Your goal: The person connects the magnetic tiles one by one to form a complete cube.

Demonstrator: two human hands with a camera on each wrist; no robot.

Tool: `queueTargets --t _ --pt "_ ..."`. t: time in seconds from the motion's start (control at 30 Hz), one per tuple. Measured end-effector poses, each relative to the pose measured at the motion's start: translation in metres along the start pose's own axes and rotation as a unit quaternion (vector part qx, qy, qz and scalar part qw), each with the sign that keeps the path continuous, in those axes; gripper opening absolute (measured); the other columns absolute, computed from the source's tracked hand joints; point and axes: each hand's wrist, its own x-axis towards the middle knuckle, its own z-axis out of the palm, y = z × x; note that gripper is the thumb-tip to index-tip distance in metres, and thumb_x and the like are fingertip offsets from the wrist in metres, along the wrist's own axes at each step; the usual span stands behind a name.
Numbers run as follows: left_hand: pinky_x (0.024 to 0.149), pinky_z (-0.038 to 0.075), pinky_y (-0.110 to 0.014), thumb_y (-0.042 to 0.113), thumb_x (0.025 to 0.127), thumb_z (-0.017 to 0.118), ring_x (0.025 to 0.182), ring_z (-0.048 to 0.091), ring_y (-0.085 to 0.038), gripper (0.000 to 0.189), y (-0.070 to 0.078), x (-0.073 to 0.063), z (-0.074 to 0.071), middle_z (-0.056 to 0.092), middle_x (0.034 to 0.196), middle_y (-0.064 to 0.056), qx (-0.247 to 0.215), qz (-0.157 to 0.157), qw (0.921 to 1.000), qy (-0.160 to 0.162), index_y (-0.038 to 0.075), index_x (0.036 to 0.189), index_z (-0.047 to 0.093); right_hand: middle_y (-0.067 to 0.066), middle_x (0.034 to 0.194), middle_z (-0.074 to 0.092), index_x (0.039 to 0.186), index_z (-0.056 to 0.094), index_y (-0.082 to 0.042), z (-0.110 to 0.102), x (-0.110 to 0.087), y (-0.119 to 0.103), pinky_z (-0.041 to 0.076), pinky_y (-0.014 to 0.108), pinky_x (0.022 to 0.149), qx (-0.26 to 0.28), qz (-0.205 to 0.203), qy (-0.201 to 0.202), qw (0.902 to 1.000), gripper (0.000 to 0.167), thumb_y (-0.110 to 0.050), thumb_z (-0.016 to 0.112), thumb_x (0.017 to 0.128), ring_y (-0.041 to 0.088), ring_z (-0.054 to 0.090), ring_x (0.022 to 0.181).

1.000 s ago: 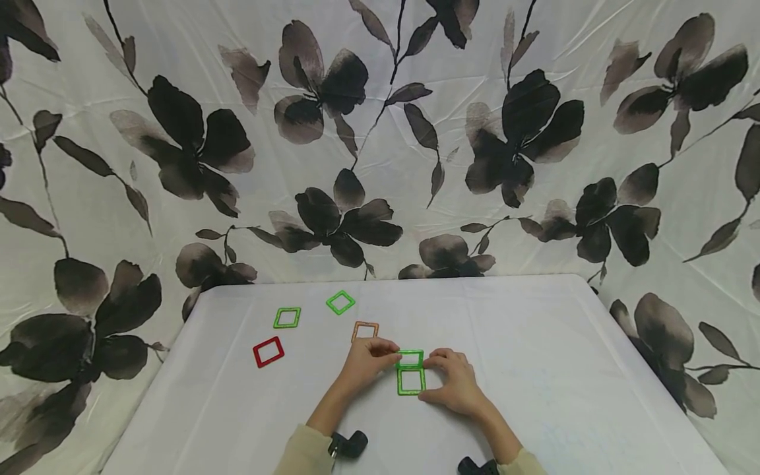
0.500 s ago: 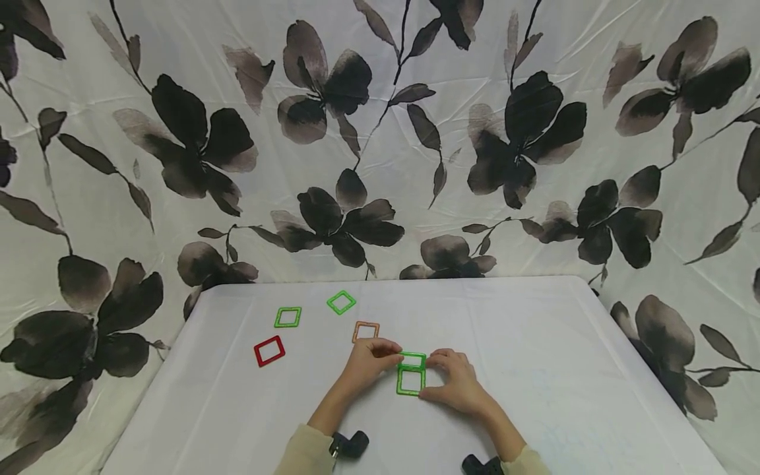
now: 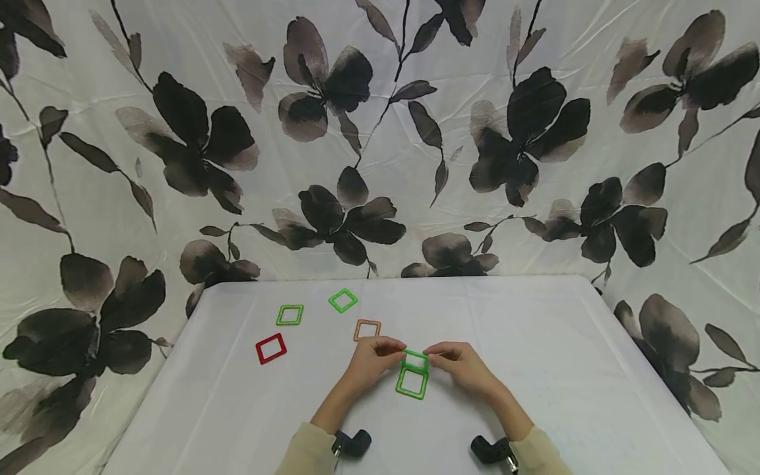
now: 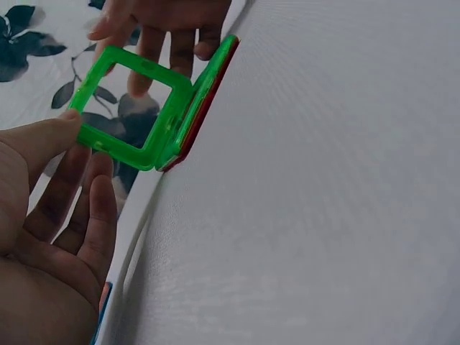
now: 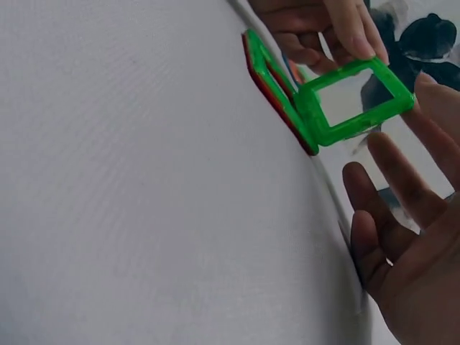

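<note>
Two green square magnetic tiles with hollow centres meet along one edge. The raised tile [image 4: 144, 67] stands tilted up from the lower tile [image 3: 410, 396], which lies against the white table. Beneath that lower one, a red tile [image 4: 205, 111] shows as a thin layer in both wrist views. My left hand [image 3: 371, 364] pinches the raised tile by its left side between thumb and fingers. At its opposite side my right hand [image 3: 466, 368] pinches it too, the other fingers spread below in the right wrist view.
Farther left on the white table [image 3: 534, 382] lie two green tiles [image 3: 289, 306], a red tile [image 3: 258, 354] and an orange tile [image 3: 368, 322], the last partly behind my left hand. A floral cloth [image 3: 439, 198] hangs behind the table. Black wrist cameras [image 3: 356, 444] sit at both wrists.
My right hand has shifted from beside the lower tile up to the raised tile's right side. The joined tiles have turned slightly. My left hand keeps its pinch.
</note>
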Motion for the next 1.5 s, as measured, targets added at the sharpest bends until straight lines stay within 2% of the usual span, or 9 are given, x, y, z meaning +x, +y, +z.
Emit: queueTargets --t 0.07,0.27,0.37,0.47,0.6,0.93,1.2,1.4,1.5 --pt "0.069 0.050 -0.023 0.006 0.085 0.075 0.079 0.065 -0.011 0.016 0.003 0.000 0.001 0.072 0.092 -0.005 -0.001 -0.002 1.0000 -0.006 -0.001 0.098 0.074 0.005 0.109 0.069 0.111 0.072 -0.010 -0.001 0.000 0.001 0.047 0.029 0.084 0.010 -0.005 -0.016 0.9998 0.024 -0.024 0.068 0.093 0.019 0.063 0.099" --pt "0.068 0.050 -0.023 0.000 0.086 0.071 0.080 0.065 -0.017 0.015 0.034 -0.006 0.002 0.071 0.093 -0.012 0.001 0.000 0.9992 -0.039 -0.007 0.099 0.071 0.017 0.125 0.060 0.126 0.059 0.003 -0.009 -0.002 0.003 0.050 0.031 0.084 0.038 -0.022 -0.088 0.9952 0.042 -0.011 0.072 0.088 0.032 0.061 0.109" --pt "0.068 0.049 -0.022 0.001 0.087 0.071 0.080 0.064 -0.017 0.015 0.041 -0.008 0.002 0.071 0.093 -0.011 0.004 -0.003 0.9987 -0.050 -0.007 0.100 0.071 0.017 0.129 0.058 0.129 0.057 0.002 -0.012 -0.001 0.003 0.049 0.030 0.087 0.039 -0.020 -0.100 0.9940 0.046 -0.012 0.073 0.088 0.032 0.058 0.114" --pt "0.068 0.049 -0.022 0.001 0.087 0.071 0.080 0.064 -0.016 0.015 0.045 -0.009 0.004 0.071 0.093 -0.010 0.006 -0.003 0.9983 -0.058 -0.008 0.100 0.071 0.017 0.126 0.060 0.126 0.060 0.002 -0.014 0.000 0.004 0.048 0.030 0.089 0.051 -0.025 -0.104 0.9930 0.041 -0.012 0.071 0.090 0.033 0.058 0.114" --pt "0.069 0.049 -0.022 0.002 0.087 0.071 0.081 0.065 -0.015 0.014 0.044 -0.009 0.007 0.072 0.093 -0.008 0.007 -0.002 0.9977 -0.068 -0.005 0.099 0.072 0.020 0.122 0.062 0.123 0.061 0.004 -0.015 0.000 0.008 0.049 0.031 0.088 0.074 -0.048 -0.113 0.9896 0.036 -0.007 0.070 0.089 0.037 0.058 0.111" --pt "0.075 0.051 -0.023 0.001 0.088 0.070 0.086 0.067 -0.015 0.014 0.039 -0.007 0.017 0.072 0.095 -0.010 -0.015 0.003 0.9964 -0.083 -0.005 0.100 0.072 0.014 0.134 0.055 0.134 0.052 -0.001 -0.016 0.000 0.008 0.037 0.044 0.102 0.094 -0.045 -0.177 0.9787 0.063 0.003 0.078 0.077 0.033 0.051 0.122" --pt "0.073 0.051 -0.023 0.001 0.087 0.071 0.082 0.067 -0.015 0.009 0.040 -0.008 0.018 0.072 0.091 -0.008 -0.009 0.001 0.9971 -0.076 -0.002 0.096 0.073 0.009 0.132 0.059 0.132 0.057 -0.004 -0.015 -0.001 0.007 0.036 0.046 0.104 0.053 -0.028 -0.169 0.9839 0.060 -0.001 0.080 0.076 0.026 0.053 0.120" --pt "0.068 0.050 -0.022 0.002 0.086 0.072 0.077 0.066 -0.012 0.007 0.042 -0.009 0.016 0.071 0.087 -0.007 0.003 -0.009 0.9976 -0.068 -0.001 0.092 0.073 0.010 0.130 0.059 0.130 0.059 -0.004 -0.014 -0.002 0.007 0.034 0.050 0.104 0.055 -0.028 -0.172 0.9831 0.058 -0.001 0.080 0.076 0.029 0.052 0.119" --pt "0.068 0.050 -0.022 0.004 0.086 0.073 0.077 0.065 -0.013 0.007 0.031 -0.006 0.016 0.071 0.086 -0.006 0.009 -0.013 0.9976 -0.067 0.000 0.092 0.073 0.011 0.129 0.060 0.129 0.060 -0.004 -0.014 -0.002 0.007 0.034 0.049 0.103 0.053 -0.037 -0.176 0.9823 0.056 -0.001 0.079 0.077 0.032 0.051 0.118"
